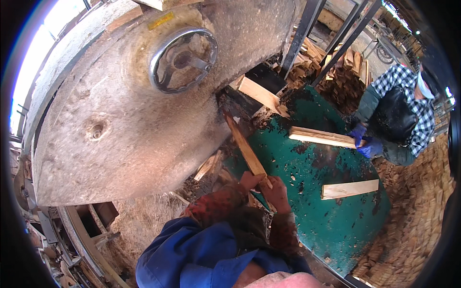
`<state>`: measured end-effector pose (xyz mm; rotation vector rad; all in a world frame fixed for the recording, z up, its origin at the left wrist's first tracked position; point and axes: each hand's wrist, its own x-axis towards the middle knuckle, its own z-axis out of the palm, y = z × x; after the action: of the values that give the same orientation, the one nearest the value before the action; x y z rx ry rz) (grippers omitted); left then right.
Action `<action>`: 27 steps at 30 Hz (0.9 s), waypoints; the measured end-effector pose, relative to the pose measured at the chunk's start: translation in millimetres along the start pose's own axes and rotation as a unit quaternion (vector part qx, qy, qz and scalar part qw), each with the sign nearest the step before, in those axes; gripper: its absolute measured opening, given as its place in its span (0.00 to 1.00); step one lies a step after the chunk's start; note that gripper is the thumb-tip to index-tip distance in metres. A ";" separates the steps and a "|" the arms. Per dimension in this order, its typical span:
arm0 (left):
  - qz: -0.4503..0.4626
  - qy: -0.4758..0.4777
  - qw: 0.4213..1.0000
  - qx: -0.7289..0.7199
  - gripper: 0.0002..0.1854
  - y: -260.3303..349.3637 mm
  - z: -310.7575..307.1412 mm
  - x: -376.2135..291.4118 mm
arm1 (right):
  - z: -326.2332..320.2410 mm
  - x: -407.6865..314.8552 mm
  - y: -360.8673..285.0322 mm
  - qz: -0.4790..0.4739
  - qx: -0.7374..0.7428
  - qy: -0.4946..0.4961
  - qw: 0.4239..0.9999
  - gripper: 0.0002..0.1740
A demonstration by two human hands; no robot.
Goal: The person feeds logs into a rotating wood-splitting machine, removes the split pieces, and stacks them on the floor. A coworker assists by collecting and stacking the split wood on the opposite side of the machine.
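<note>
A long, narrow wooden slat (248, 151) with a dark brown far end reaches away from me toward the dark opening at the base of a machine. My left hand (251, 181) grips its near end from the left side. On the right side of that same end, my right hand (276, 194) is closed around the wood. Below both hands lies a worn green tabletop (302, 172), dotted with chips and dark patches. A thick pale wood block (258, 91) rests by the machine opening. Another short board (350, 189) lies flat on the right part of the table.
A large dust-coated machine housing (144, 144) with a metal handwheel (183, 60) fills the left. Across the table, a gloved co-worker (396, 108) holds a pale board (324, 137). Stacked wood pieces (417, 208) line the right. Black metal posts (300, 36) stand behind.
</note>
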<state>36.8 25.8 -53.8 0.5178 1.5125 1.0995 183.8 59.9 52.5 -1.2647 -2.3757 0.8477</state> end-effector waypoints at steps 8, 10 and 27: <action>-0.059 -0.012 0.995 -0.076 0.21 34.7 10.0 -21.6 | -14.9 123.6 59.4 -0.046 -0.072 0.093 0.992 0.24; -0.058 -0.007 0.996 -0.068 0.21 29.8 10.4 -19.0 | -18.4 165.0 61.9 -0.062 -0.090 0.105 0.988 0.27; -0.038 -0.015 0.999 0.004 0.23 25.4 10.6 -14.2 | 8.6 263.0 77.3 0.002 -0.249 -0.031 0.968 0.35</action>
<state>44.2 29.9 -24.0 0.4765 1.4995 1.0223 82.2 308.6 -2.5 -1.4320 -2.7416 0.2920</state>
